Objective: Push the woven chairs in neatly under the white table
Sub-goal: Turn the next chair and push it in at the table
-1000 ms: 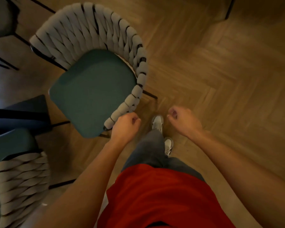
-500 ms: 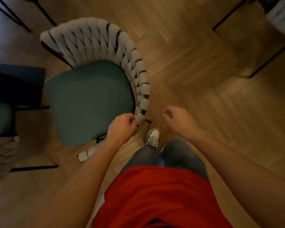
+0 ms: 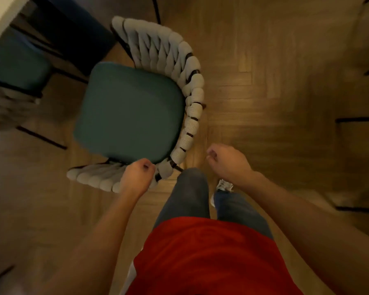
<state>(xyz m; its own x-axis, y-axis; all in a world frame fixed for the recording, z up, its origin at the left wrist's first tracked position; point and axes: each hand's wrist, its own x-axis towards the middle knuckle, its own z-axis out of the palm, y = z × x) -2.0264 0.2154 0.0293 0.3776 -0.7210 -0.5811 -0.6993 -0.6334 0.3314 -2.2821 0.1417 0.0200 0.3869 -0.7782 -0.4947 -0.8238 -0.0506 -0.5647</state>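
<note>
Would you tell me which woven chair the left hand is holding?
The central grey woven chair with the teal seat; the left hand grips its backrest, unlike the chair at the left edge.

Left hand [image 3: 136,177], fingers curled, grips the woven chair [image 3: 188,99] backrest; right hand [image 3: 228,162], loosely fisted, hangs right of the chair, apart.

Woven chair [image 3: 158,60] — pale grey cord plaited in thick bands over a black frame; seat cushion [image 3: 128,111] plain dark teal. Second chair [image 3: 11,77] at left: same teal seat, grey weave, blurred. Floor [image 3: 275,71] warm brown wood, herringbone pattern. Table edge [image 3: 0,15] white. Shirt [image 3: 200,258] plain red — trousers [image 3: 190,194] dark grey-blue. Shoe [image 3: 223,185] whitish.
</note>
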